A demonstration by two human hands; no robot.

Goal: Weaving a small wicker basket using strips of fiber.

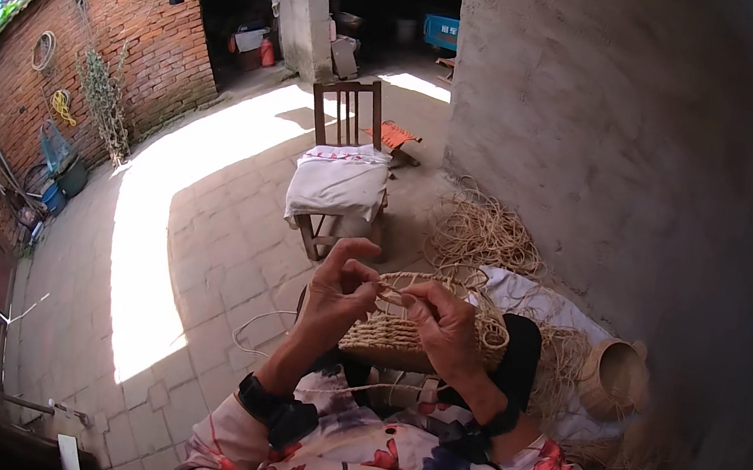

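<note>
A woven straw-coloured basket [374, 338] rests on my lap, its open loops standing along the rim. Above its near side, my left hand [339, 291] pinches a strand of twisted straw cord [393, 296] between thumb and fingers. My right hand [448, 331] closes on the same strand just beside it, fingertips almost meeting the left ones. A pale length of cord [352, 389] trails across my lap and loops out to the left. The basket's right part is partly hidden behind my right hand.
Ahead stands a wooden chair [339, 184] with a white cloth, and an orange-topped folding stool [397, 136] behind it. A heap of loose cord [486, 234] lies against the grey wall [628, 158]. To my right are a white sheet [540, 300] and a round woven basket [611, 379].
</note>
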